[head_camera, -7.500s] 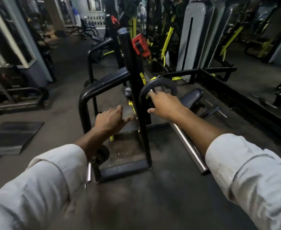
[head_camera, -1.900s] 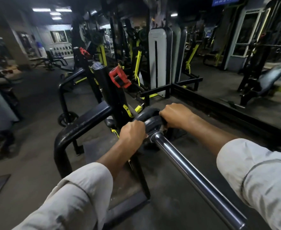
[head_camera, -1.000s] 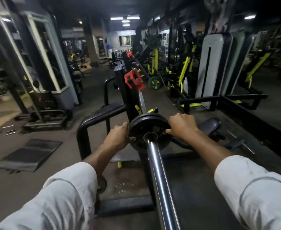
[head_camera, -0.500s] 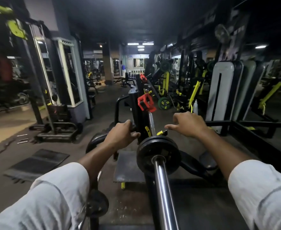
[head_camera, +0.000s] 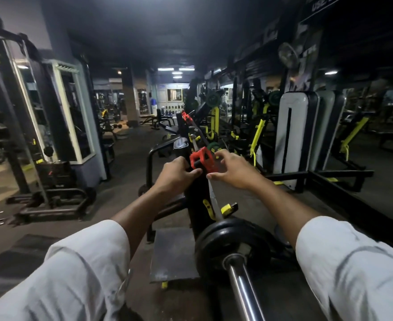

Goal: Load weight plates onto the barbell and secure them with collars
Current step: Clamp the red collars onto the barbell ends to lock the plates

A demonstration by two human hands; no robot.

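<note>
2 hands, left hand (head_camera: 177, 173) and right hand (head_camera: 233, 169), pinch the red collar (head_camera: 202, 161).

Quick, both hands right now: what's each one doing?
Left hand: closed, gripping the red collar from its left side.
Right hand: fingers curled on the collar's right side, thumb under it.

I have only one view, the head camera, so nothing is shared with a second. It sits at the person's head and faces forward and slightly down along the barbell (head_camera: 243, 290), whose sleeve runs out of the lower edge close to the lens. Both sleeves enter from the bottom corners, very near. The wide angle bends the edges and takes in the ceiling above and the floor (head_camera: 121, 163) below. The far wall of the gym sits small, just above centre.
</note>
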